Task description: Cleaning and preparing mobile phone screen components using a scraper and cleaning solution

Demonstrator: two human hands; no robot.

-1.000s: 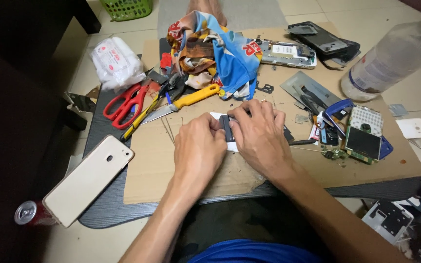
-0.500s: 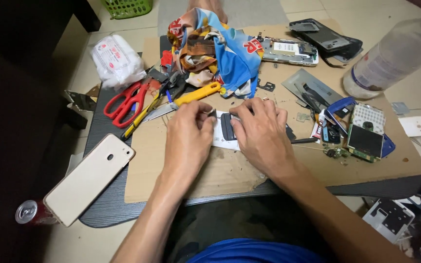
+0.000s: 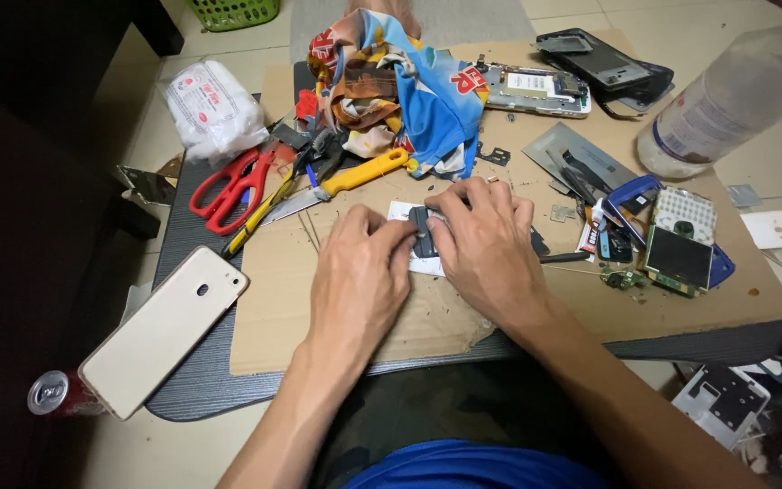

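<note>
Between both hands (image 3: 427, 263), small dark part (image 3: 424, 233)

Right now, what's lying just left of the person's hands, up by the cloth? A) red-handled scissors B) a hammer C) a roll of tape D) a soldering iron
A: red-handled scissors lie on the dark mat left of the left hand and right hand, which together pinch a small dark part on the cardboard sheet.
</note>
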